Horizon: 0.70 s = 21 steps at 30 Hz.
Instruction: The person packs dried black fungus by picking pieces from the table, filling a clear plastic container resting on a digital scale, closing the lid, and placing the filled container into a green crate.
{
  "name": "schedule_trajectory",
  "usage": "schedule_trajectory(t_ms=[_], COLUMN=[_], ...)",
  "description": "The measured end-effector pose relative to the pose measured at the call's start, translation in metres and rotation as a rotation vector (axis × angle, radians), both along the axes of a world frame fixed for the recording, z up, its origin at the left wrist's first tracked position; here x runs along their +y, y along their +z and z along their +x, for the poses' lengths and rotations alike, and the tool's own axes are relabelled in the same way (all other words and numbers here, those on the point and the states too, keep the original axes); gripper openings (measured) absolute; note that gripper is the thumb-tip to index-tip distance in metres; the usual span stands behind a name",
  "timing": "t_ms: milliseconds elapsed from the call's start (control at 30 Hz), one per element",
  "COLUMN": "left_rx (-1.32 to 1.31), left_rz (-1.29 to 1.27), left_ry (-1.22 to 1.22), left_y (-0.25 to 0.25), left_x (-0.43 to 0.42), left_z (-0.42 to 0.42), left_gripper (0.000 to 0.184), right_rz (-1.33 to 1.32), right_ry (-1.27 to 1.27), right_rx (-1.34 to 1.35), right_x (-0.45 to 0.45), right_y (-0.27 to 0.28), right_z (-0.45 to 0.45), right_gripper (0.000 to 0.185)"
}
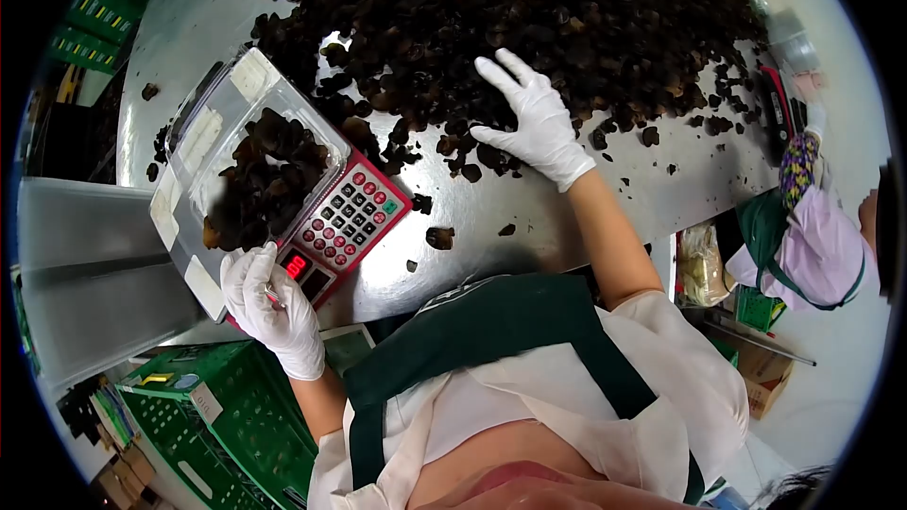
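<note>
On the left side of a shiny grey metal counter [557, 227], a portion of dark brown, curled, leathery-looking pieces [269, 170] lies in a clear plastic tray [283, 94] upon a red-edged electronic scale [354, 217]; a large dark heap of similar pieces [510, 19] spreads beyond. The white-gloved right hand [536, 127] reaches to the heap's near margin, thumb and fingers spread wide, with no grip visible. The white-gloved left hand [274, 312] curls at the tray's near end, beside the lit red display [297, 266]; whether its fingers hold anything cannot be told. The step in hand appears to be portioning by weight; the next move probably calls for the right fingers to gather pieces.
</note>
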<state>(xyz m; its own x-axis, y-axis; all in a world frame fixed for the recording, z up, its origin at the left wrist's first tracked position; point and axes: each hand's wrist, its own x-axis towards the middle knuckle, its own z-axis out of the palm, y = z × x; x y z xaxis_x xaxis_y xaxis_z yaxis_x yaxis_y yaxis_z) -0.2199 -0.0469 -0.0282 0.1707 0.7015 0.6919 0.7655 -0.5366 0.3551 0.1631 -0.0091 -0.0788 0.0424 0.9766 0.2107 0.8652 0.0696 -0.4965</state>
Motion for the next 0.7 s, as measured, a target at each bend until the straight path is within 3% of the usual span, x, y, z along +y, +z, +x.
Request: schedule_trajectory(t_ms=[100, 167, 333, 367, 500, 567, 700], left_rx=[0.016, -0.12, -0.118, -0.15, -0.113, -0.132, -0.15], left_rz=[0.017, -0.017, 0.014, -0.013, 0.054, 0.11, 0.175], left_ry=[0.006, -0.004, 0.184, 0.182, 0.211, 0.235, 0.321], left_y=[0.0, 0.001, -0.004, -0.003, -0.005, -0.006, 0.0], left_x=[-0.003, -0.008, -0.027, -0.029, -0.031, -0.03, -0.031], left_z=[0.0, 0.001, -0.002, -0.001, -0.015, -0.024, -0.044], left_gripper=[0.043, 0.043, 0.034, 0.038, 0.042, 0.043, 0.045], right_rz=[0.135, 0.173, 0.138, 0.176, 0.155, 0.181, 0.21], right_ry=[0.044, 0.048, 0.053, 0.105, 0.08, 0.091, 0.095], right_rx=[0.092, 0.134, -0.176, -0.296, -0.191, -0.087, 0.172], right_x=[0.013, 0.034, 0.08, 0.082, 0.066, 0.068, 0.071], right_y=[-0.018, -0.017, 0.004, -0.002, -0.015, -0.033, -0.002], right_z=[-0.013, -0.016, -0.031, -0.034, -0.044, -0.026, -0.014], right_gripper=[0.06, 0.057, 0.086, 0.076, 0.048, 0.037, 0.024])
